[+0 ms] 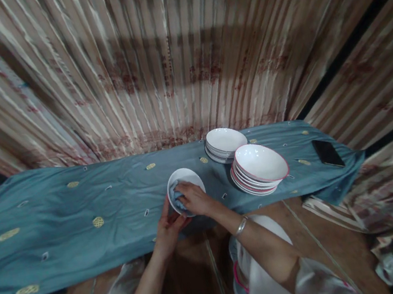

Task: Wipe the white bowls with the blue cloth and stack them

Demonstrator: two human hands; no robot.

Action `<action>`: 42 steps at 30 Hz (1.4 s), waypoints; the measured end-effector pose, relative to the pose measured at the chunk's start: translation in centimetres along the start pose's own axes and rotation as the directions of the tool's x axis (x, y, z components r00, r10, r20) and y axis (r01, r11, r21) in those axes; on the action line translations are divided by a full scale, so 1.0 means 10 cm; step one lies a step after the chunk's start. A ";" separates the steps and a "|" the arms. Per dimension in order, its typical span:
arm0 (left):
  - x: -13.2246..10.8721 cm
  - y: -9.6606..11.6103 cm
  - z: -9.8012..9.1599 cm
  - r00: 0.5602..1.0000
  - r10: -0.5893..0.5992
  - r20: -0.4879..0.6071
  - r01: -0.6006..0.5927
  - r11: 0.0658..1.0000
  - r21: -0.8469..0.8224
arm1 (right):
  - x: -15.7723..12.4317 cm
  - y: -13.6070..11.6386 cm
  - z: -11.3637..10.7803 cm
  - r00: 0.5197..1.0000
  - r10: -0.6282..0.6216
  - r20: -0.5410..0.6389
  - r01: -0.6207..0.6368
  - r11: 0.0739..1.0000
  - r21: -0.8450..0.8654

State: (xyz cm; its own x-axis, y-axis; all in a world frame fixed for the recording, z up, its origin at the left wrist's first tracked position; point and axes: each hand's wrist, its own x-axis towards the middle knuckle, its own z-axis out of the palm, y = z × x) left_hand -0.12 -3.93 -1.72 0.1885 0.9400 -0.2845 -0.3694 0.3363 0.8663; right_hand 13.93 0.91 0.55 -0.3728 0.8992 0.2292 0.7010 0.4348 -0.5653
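A white bowl (194, 176) is tilted a little above the front part of the cloth-covered table, or rests on it; I cannot tell which. My left hand (169, 226) grips its lower left rim, thumb and fingers around the outside. Inside the bowl, my right hand (193, 198) presses a bluish cloth (177, 194) against the inner wall, fingers bent over it. Part of the cloth is hidden under those fingers. To the right of the bowl stands a stack of red-rimmed white bowls (261, 162). Behind that is a stack of white plates (224, 139).
A teal patterned tablecloth (60, 216) covers the long table. A black phone (327, 153) lies near its right end. Pleated curtains (153, 73) hang right behind the table. On the floor below, a container with a pink handle (238, 279) stands beside my leg.
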 end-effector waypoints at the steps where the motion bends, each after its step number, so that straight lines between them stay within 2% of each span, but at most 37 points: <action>1: 0.00 0.00 0.00 1.000 0.000 0.001 0.000 1.000 0.001 | 0.02 0.00 -0.01 1.000 0.008 -0.006 -0.008 0.999 -0.035; 11: -0.02 -0.01 0.02 1.000 -0.004 -0.002 0.004 1.000 -0.001 | 0.01 0.15 -0.03 1.000 0.008 0.023 0.001 0.928 -0.372; 16: -0.03 0.00 0.05 1.000 0.007 -0.015 -0.007 1.000 0.000 | -0.10 0.19 -0.05 0.997 0.047 0.061 -0.020 0.919 -0.394; 21: -0.02 -0.02 0.05 0.999 0.007 -0.034 -0.008 1.000 -0.014 | -0.21 0.18 -0.07 0.993 0.076 0.094 -0.044 0.953 -0.301; 27: -0.01 -0.02 0.03 0.999 0.005 -0.037 -0.006 1.000 -0.018 | -0.27 0.16 -0.12 0.987 0.069 0.143 -0.056 0.994 -0.089; 34: 0.01 -0.02 0.00 0.999 -0.002 -0.043 0.001 1.000 -0.017 | -0.20 0.16 -0.03 0.983 0.070 0.173 -0.103 0.976 0.193; 38: 0.01 -0.02 0.00 1.000 0.012 -0.023 -0.012 1.000 -0.005 | -0.14 0.06 0.02 0.990 0.091 0.112 -0.122 0.942 0.313; 42: 0.01 -0.02 0.00 1.000 0.029 -0.013 -0.028 0.999 0.021 | -0.06 -0.06 0.01 0.990 0.115 -0.077 -0.083 0.936 0.343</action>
State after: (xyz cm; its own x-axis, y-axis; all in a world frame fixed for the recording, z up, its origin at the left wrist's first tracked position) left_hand 0.00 -3.90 -1.92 0.1661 0.9499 -0.2649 -0.3557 0.3083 0.8823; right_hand 13.69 0.11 0.69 -0.2416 0.9445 0.2226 0.4786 0.3155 -0.8194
